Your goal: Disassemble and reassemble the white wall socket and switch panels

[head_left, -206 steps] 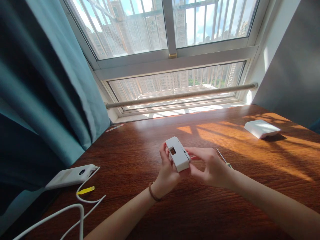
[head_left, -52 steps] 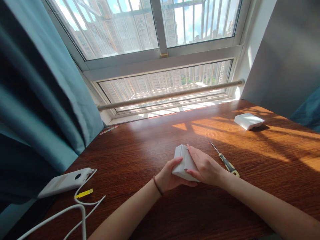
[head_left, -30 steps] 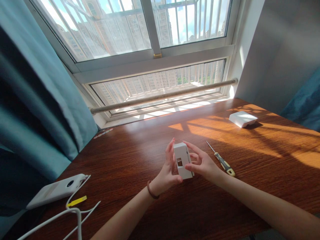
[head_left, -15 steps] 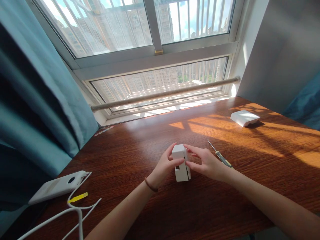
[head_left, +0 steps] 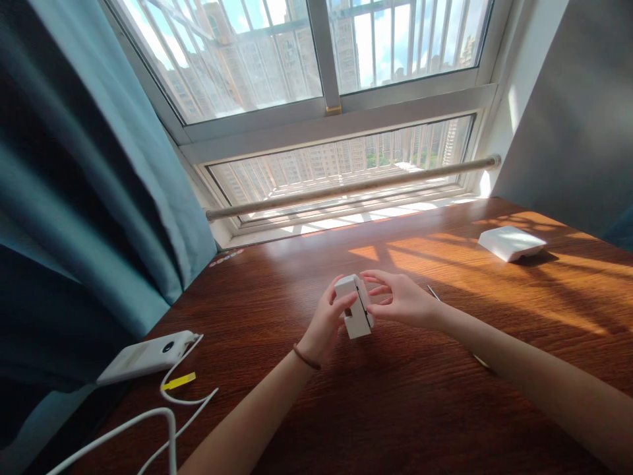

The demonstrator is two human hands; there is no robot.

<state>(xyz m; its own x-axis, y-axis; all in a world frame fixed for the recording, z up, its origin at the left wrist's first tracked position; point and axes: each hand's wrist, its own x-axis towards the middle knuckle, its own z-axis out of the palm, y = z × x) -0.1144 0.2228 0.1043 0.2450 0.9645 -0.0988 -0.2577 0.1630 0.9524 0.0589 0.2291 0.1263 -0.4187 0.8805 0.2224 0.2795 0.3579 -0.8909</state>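
1. A white rectangular case with a smooth, plastic-looking shell (head_left: 358,324) is held between both hands above the table, tilted; a square opening shows in its face and a dark seam runs down its right side.
2. The left hand (head_left: 322,323), a thin brown band (head_left: 306,358) on its wrist, is closed around the case's left side, thumb across the front.
3. The right hand (head_left: 404,300) is curved, thumb and fingertips set narrowly on the case's right side.
4. Beneath lies a glossy, reddish-brown wood-grain table (head_left: 395,415).
5. A slim metal screwdriver shaft (head_left: 434,293) shows beyond the right forearm, which hides most of the tool.
6. Farther right sits a white, matte, slope-sided block (head_left: 512,243).
7. At left, a flat white oblong device (head_left: 141,356) joins a white cable (head_left: 172,439) bearing a yellow tag (head_left: 180,380).
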